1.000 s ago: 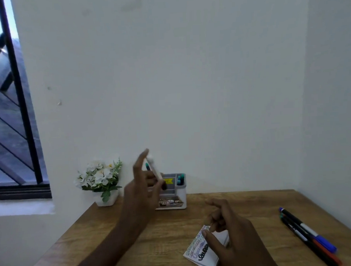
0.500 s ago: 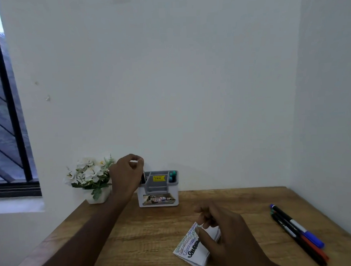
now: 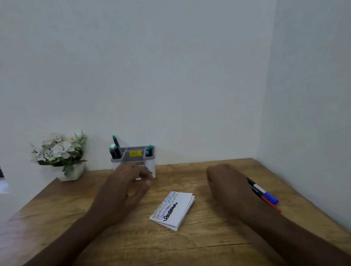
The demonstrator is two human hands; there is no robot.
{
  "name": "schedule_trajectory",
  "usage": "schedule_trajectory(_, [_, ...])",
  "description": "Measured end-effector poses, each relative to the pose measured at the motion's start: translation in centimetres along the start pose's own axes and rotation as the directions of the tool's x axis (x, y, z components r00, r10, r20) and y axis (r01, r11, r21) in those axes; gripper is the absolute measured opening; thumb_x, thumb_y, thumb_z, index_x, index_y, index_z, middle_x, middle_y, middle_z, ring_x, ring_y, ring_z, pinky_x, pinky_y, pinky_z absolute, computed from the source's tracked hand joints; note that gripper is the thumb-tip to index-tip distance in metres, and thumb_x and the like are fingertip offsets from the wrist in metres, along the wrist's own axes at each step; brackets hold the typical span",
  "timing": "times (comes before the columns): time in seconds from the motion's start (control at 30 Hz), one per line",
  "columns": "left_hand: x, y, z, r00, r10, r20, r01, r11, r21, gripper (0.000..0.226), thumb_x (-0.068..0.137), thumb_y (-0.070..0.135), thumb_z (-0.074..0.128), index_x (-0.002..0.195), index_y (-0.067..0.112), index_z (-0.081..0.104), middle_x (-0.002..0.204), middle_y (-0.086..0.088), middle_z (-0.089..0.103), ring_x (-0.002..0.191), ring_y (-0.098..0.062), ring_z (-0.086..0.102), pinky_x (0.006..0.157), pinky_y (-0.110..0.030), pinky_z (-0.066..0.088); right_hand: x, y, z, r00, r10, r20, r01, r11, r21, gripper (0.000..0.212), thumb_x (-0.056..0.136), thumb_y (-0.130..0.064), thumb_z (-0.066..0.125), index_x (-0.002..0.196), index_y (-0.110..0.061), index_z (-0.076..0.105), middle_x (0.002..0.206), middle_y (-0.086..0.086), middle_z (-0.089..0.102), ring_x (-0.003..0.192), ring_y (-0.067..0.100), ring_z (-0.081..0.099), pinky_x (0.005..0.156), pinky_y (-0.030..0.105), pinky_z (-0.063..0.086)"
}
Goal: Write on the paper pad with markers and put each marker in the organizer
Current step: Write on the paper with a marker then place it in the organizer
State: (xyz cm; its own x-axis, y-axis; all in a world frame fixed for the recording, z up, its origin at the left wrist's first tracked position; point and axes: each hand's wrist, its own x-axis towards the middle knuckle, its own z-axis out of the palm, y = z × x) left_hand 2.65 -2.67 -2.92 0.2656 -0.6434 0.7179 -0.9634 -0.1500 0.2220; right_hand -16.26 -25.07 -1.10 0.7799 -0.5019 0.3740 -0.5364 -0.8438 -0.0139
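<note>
A small white paper pad (image 3: 177, 210) with several lines of coloured writing lies on the wooden table (image 3: 195, 248). At the back by the wall stands a grey and white organizer (image 3: 149, 160) with a yellow label; markers (image 3: 115, 149) stick up from its left compartment and teal-capped ones (image 3: 149, 150) from its right. My left hand (image 3: 124, 190) hovers in front of the organizer, fingers loosely spread, holding nothing. My right hand (image 3: 227, 186) is over the table right of the pad, beside three loose markers (image 3: 264, 195), its fingers hidden behind its back.
A white pot of white flowers (image 3: 60, 153) stands at the back left against the wall. White walls close off the table at the back and on the right. A window edge shows at far left.
My left hand has let go of the marker in the organizer's left compartment and drawn back over the table. My right hand has left the pad and moved right, toward the loose markers.
</note>
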Motion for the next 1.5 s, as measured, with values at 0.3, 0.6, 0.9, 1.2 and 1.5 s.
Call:
schedule_trajectory(0.3, [-1.8, 0.0, 2.4, 0.876, -0.001, 0.481, 0.018, 0.999, -0.031, 0.062, 0.087, 0.088, 0.043, 0.144, 0.063, 0.039, 0.133, 0.038, 0.045, 0.125, 0.011, 0.04, 0.101, -0.032, 0.046, -0.5, 4.3, -3.4, 0.958, 0.251, 0.137, -0.193, 0.921, -0.339, 0.016, 0.098, -0.024, 0.062, 0.113, -0.021, 0.07, 0.081, -0.004, 0.043, 0.096, 0.022, 0.066, 0.076, 0.032, 0.044])
schedule_trajectory(0.6, [-1.8, 0.1, 1.9, 0.856, 0.043, 0.516, -0.02, 0.999, -0.05, 0.05, 0.093, 0.073, 0.051, 0.141, 0.06, 0.048, 0.141, 0.035, 0.041, 0.13, 0.007, 0.037, 0.104, -0.034, 0.044, -0.4, 3.6, -3.3, 0.947, 0.235, 0.22, -0.169, 0.944, -0.283, 0.018, 0.096, -0.028, 0.067, 0.092, -0.026, 0.049, 0.095, -0.005, 0.053, 0.089, 0.017, 0.057, 0.077, 0.031, 0.052])
schedule_trajectory(0.9, [-1.9, 0.1, 1.9, 0.861, 0.018, 0.508, 0.008, 0.999, -0.049, 0.047, 0.094, 0.072, 0.05, 0.138, 0.055, 0.052, 0.138, 0.032, 0.042, 0.128, 0.006, 0.04, 0.103, -0.035, 0.045, -0.2, 4.1, -2.6, 0.929, 0.192, 0.317, -0.097, 0.952, -0.292, 0.011, 0.102, -0.034, 0.061, 0.102, -0.023, 0.063, 0.101, -0.003, 0.059, 0.091, 0.014, 0.06, 0.077, 0.028, 0.054])
schedule_trajectory(1.2, [-1.8, 1.2, 1.4, 0.915, 0.0, 0.404, 0.029, 0.997, -0.067, 0.036, 0.102, 0.062, 0.045, 0.134, 0.05, 0.057, 0.133, 0.031, 0.045, 0.123, 0.007, 0.047, 0.096, -0.031, 0.05, 0.5, 0.8, -1.8, 0.986, 0.085, -0.142, 0.026, 0.77, 0.638, 0.014, 0.109, -0.024, 0.05, 0.102, -0.015, 0.044, 0.074, 0.007, 0.074, 0.058, 0.021, 0.072, 0.062, 0.042, 0.06])
schedule_trajectory(1.5, [-1.5, 4.3, 2.0, 0.947, 0.011, 0.32, 0.082, 0.958, -0.275, 0.037, 0.111, 0.046, 0.034, 0.147, 0.047, 0.041, 0.128, 0.031, 0.054, 0.119, 0.002, 0.054, 0.095, -0.022, 0.045, -2.0, -4.2, 1.2, 0.986, -0.141, -0.091, 0.129, 0.291, 0.948, 0.008, 0.097, -0.015, 0.076, 0.105, -0.017, 0.076, 0.1, 0.007, 0.081, 0.09, 0.022, 0.079, 0.085, 0.049, 0.065])
